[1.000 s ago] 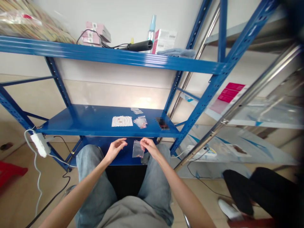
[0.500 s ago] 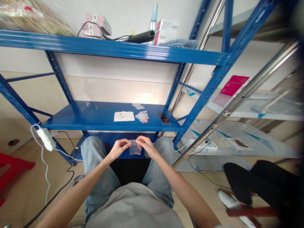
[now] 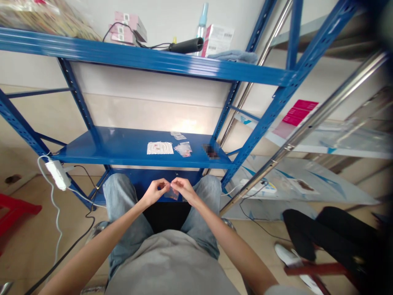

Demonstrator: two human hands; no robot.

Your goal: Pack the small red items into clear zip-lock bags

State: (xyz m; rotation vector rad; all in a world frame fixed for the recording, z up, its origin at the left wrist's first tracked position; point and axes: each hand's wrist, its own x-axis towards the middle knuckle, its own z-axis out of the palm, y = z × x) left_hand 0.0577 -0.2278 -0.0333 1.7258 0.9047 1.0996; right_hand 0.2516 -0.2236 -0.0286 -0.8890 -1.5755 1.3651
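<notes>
The left hand (image 3: 155, 192) and the right hand (image 3: 183, 189) are meeting above the person's light-blue denim jeans (image 3: 118, 196). Both hands are closed in a pinch, their fingertips gripping the upper edge of a small clear plastic bag (image 3: 171, 194), which is hanging between them. Its contents are too small to identify.

At 12 o'clock from the hands, a blue steel shelf (image 3: 129, 147) is carrying a white paper sheet with red marks (image 3: 159, 148), a crumpled clear plastic bag (image 3: 183, 149) and a small clear sachet (image 3: 178, 136). A blurred dark object (image 3: 210, 151) is lying on the same shelf, at 3 o'clock from the sheet.

A higher blue steel shelf (image 3: 138, 57) is supporting pink boxes (image 3: 127, 29), a black cylindrical appliance (image 3: 186, 45), a spray bottle (image 3: 202, 20), a white carton (image 3: 217, 40) and a folded grey-blue cloth (image 3: 233, 56).

At 9 o'clock, a white power strip (image 3: 57, 175) is resting against the rack's upright. At 4 o'clock, a co-worker's black trousers (image 3: 325, 233) and white shoe (image 3: 287, 255) are showing
</notes>
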